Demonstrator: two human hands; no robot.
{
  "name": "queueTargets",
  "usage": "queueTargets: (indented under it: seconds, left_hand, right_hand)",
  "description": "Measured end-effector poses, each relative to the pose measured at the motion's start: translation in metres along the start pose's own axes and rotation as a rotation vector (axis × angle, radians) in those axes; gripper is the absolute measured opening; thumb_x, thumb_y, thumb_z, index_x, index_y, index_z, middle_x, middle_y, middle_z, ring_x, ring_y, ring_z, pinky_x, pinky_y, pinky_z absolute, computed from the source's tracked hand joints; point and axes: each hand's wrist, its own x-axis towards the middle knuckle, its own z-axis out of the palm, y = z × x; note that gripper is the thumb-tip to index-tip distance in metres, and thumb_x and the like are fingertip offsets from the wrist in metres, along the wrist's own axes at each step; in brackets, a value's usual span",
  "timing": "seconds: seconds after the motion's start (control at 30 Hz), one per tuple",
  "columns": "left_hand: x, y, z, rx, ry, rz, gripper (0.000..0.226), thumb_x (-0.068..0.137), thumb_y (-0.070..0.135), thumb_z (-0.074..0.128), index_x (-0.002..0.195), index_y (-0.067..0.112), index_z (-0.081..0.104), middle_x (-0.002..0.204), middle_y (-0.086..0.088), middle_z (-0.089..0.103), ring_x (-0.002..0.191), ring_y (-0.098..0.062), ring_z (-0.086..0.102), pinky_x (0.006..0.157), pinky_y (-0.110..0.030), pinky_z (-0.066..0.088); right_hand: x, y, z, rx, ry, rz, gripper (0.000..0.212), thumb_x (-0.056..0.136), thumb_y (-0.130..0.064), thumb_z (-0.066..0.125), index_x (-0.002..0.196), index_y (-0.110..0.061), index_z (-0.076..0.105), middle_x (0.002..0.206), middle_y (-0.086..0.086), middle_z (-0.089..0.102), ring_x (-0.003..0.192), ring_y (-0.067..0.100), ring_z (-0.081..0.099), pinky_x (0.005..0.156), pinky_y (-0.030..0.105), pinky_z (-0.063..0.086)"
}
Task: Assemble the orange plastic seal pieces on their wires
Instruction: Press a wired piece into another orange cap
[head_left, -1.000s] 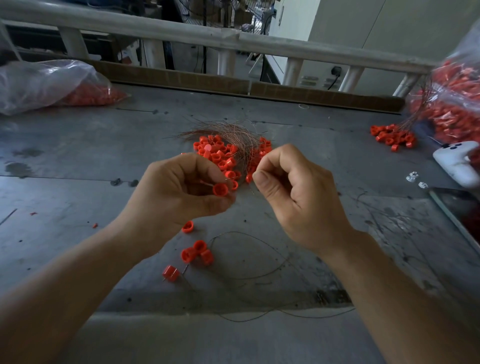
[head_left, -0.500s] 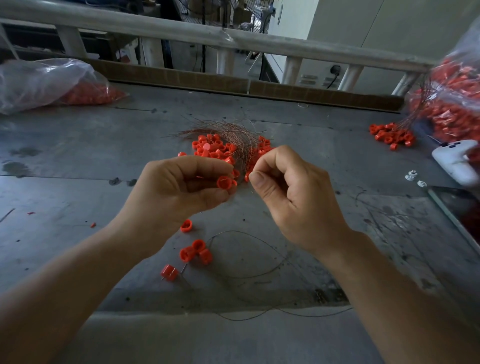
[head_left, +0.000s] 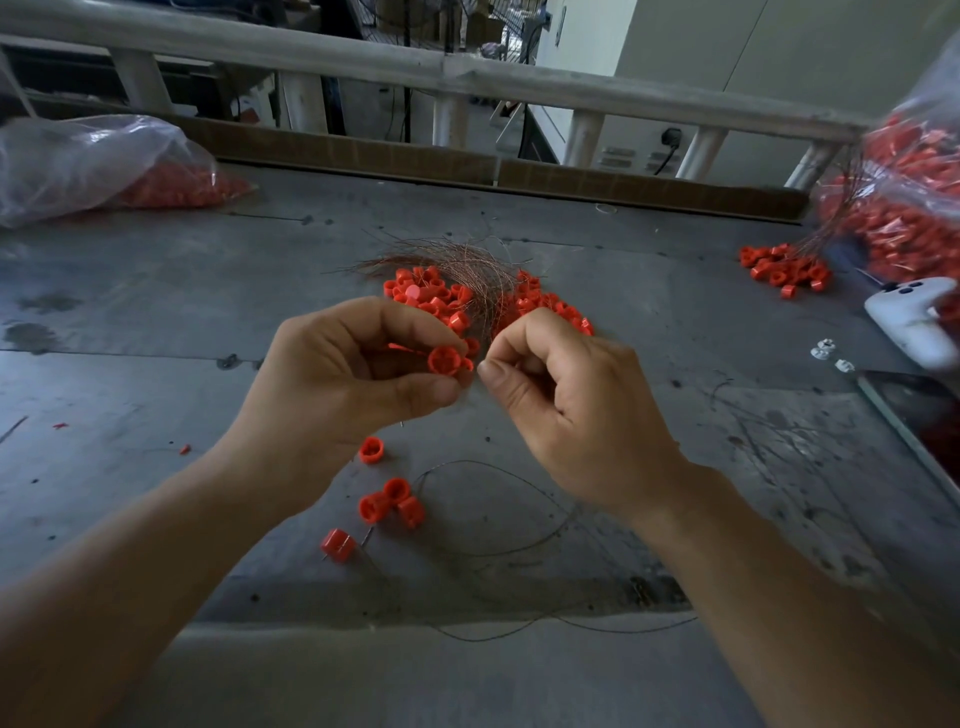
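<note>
**Desk (head_left: 156, 312), grey, scuffed: contents and progress**

- Left hand (head_left: 337, 384): fingers curled, holding one orange seal piece (head_left: 445, 360) between thumb and fingertips, raised above the desk.
- Right hand (head_left: 566, 410): thumb and forefinger closed in a narrow pinch just beside that piece. Judged to hold a wire, but the strand is too fine to make out.
- Stock pile (head_left: 441, 301): loose orange pieces, just beyond the hands.
- Copper wire bundle (head_left: 457, 265): lies across the stock pile.
- Near pieces: a single piece (head_left: 371, 450), a cluster of three (head_left: 392, 501) and one more (head_left: 337, 544). They sit on the desk below the hands, beside a loose wire (head_left: 519, 483). Whether they are threaded cannot be told.
- Small heap (head_left: 782, 267), far right: orange pieces with wires trailing from them, probably finished work.
- Two clear bags: left bag (head_left: 88, 161) and right bag (head_left: 909, 197), both holding orange parts.
- White controller (head_left: 914, 322): at the right edge.

Status: threading of one piece appears to be in hand. Judging by the pile and bundle, most of the stock remains unassembled.
</note>
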Motion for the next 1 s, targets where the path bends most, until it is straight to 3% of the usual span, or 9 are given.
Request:
queueTargets:
  seconds: [0.23,0.47,0.67,1.0]
  left_hand:
    - [0.0004,-0.001,-0.0026,-0.078,-0.066,-0.008,0.033,0.051,0.009,0.081,0.083,0.017,0.075,0.084,-0.004,0.073,0.08,-0.017,0.07,0.07,-0.019,0.053]
    - [-0.0004,-0.0017,-0.003,-0.097,-0.061,-0.036,0.031,0.065,0.009,0.066,0.095,0.017,0.071,0.094,-0.003,0.073,0.091,-0.019,0.069,0.076,-0.021,0.053]
    - [-0.0004,-0.0005,-0.002,-0.086,-0.054,-0.02,0.033,0.065,0.006,0.058,0.093,0.019,0.071,0.089,-0.001,0.074,0.088,-0.017,0.069,0.074,-0.019,0.053]
    - [-0.0003,-0.0002,-0.0035,-0.11,-0.074,-0.016,0.027,0.06,0.018,0.067,0.086,0.02,0.076,0.086,-0.003,0.074,0.085,-0.016,0.07,0.071,-0.018,0.053]
  right_hand:
    - [0.0001,0.0016,-0.0024,-0.002,0.012,0.041,0.011,0.085,-0.02,0.054,0.077,-0.013,0.057,0.05,-0.022,0.031,0.044,-0.003,0.04,0.047,0.009,0.029]
    - [0.0005,0.0033,-0.0044,-0.013,0.028,0.064,0.012,0.085,-0.021,0.053,0.078,-0.012,0.058,0.048,-0.021,0.032,0.045,-0.002,0.042,0.047,0.01,0.029]
    - [0.0007,0.0037,-0.0042,-0.016,0.017,0.072,0.013,0.086,-0.022,0.053,0.078,-0.013,0.057,0.05,-0.021,0.034,0.046,-0.002,0.043,0.046,0.01,0.031]
    - [0.0008,0.0012,-0.0057,-0.021,-0.001,0.064,0.011,0.086,-0.022,0.052,0.079,-0.014,0.056,0.052,-0.022,0.035,0.044,-0.001,0.041,0.045,0.01,0.032]
